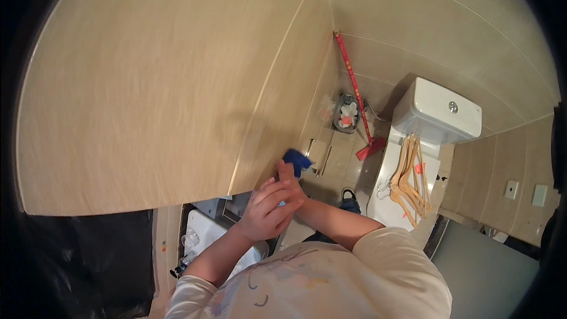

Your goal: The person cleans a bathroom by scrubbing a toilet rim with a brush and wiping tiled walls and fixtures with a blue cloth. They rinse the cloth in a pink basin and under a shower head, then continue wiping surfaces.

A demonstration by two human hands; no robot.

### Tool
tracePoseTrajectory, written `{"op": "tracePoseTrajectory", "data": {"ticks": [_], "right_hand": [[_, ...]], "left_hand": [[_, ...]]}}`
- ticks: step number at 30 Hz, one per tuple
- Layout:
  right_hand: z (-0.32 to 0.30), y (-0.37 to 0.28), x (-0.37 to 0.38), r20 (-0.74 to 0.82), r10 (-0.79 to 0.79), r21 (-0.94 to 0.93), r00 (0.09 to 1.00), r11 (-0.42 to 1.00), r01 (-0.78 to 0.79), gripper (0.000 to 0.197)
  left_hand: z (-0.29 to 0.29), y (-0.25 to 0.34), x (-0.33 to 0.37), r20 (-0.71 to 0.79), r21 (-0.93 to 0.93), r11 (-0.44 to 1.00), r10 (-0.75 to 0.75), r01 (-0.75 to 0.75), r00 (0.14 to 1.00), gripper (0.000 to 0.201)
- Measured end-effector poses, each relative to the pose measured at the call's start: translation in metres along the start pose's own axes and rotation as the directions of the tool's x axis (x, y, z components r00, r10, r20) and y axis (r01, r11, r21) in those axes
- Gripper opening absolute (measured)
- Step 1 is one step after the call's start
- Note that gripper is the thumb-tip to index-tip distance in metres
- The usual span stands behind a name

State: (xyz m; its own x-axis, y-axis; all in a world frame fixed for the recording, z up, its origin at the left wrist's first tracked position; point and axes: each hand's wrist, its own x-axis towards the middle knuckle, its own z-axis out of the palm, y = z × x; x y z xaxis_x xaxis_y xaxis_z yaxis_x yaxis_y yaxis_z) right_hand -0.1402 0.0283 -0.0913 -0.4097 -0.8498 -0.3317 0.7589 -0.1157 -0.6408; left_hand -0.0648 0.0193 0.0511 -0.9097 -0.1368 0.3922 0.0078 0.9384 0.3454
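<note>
My left hand [269, 211] lies across my right hand [290, 184], its fingers stretched and a little apart. A small light-blue patch [282, 203] shows between those fingers; its kind I cannot make out. My right hand is partly covered by the left, and its visible fingers look bent together. Just beyond them is a dark blue, cloth-like thing [297, 159], close to the tiled wall [254, 71]. Whether the right fingers touch it is not clear.
A metal bar [323, 160] stands off the wall beyond my hands. Wooden hangers [407, 180] lie on the closed lid of a white toilet [434, 106]. Farther back are a waste bin [344, 119] and a red-handled floor tool [352, 80]. A white basin [207, 233] is below left.
</note>
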Motion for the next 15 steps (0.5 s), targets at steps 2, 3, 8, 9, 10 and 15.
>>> {"op": "tracePoseTrajectory", "data": {"ticks": [2, 3, 8, 9, 10, 15], "right_hand": [[-0.014, 0.008, 0.047, 0.188, -0.569, -0.529, 0.8, 0.628, 0.571, 0.037], [-0.024, 0.015, 0.083, 0.24, -0.624, -0.646, 0.744, 0.469, 0.602, 0.032], [-0.063, -0.06, 0.195, -0.18, -0.226, -0.075, 0.957, 0.973, 0.216, 0.071], [-0.071, -0.064, 0.203, -0.267, -0.156, -0.081, 0.951, 0.987, 0.139, 0.071], [-0.073, -0.056, 0.203, -0.21, -0.139, -0.024, 0.968, 0.99, 0.137, 0.068], [-0.064, 0.018, 0.125, -0.166, 0.044, 0.064, 0.985, 0.997, -0.033, 0.041]], "left_hand": [[0.0, 0.001, 0.013, -0.025, -0.011, 1.0, -0.029, 0.029, 0.999, 0.034], [0.001, 0.001, 0.018, -0.029, -0.017, 0.998, -0.056, 0.056, 0.998, 0.034], [0.012, -0.011, 0.028, -0.017, 0.003, 0.986, -0.164, 0.164, 0.986, 0.032], [0.014, -0.012, 0.031, -0.015, 0.01, 0.989, -0.15, 0.15, 0.989, 0.033], [0.014, -0.012, 0.031, -0.01, 0.021, 0.989, -0.144, 0.144, 0.99, 0.033], [0.014, -0.018, 0.03, 0.015, 0.001, 0.993, -0.117, 0.117, 0.993, 0.037]]}}
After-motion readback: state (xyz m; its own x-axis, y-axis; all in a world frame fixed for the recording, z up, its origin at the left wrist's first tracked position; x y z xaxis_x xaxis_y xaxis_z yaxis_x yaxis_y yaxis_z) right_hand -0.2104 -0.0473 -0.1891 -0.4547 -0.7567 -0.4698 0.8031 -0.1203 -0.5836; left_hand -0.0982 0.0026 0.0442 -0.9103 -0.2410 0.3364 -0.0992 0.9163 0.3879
